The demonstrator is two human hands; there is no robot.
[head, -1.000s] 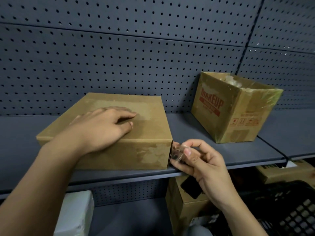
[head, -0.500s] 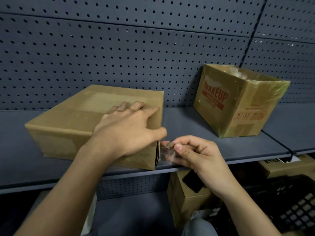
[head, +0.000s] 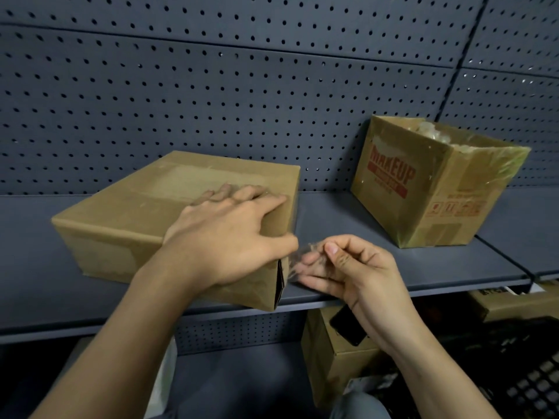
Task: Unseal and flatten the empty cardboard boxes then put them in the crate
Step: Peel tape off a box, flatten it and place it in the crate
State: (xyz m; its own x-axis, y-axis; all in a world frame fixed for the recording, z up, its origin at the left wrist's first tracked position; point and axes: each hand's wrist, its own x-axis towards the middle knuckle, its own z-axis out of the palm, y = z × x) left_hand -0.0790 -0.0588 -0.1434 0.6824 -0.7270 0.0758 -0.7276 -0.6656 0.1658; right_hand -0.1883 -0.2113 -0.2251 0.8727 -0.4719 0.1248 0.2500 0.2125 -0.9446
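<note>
Beside the box [head: 127,213] under the flat left hand [head: 230,237], right grip [head: 357,276] pinches tape [head: 308,252].

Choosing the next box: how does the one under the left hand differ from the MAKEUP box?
The flat box is low, wide and closed on top; the MAKEUP box is taller and open-topped. The flat box is plain; the MAKEUP box has red print. The left hand presses the flat box while the right hand pinches clear tape at its end; the MAKEUP box is untouched. Both are brown cardboard on one shelf.
</note>
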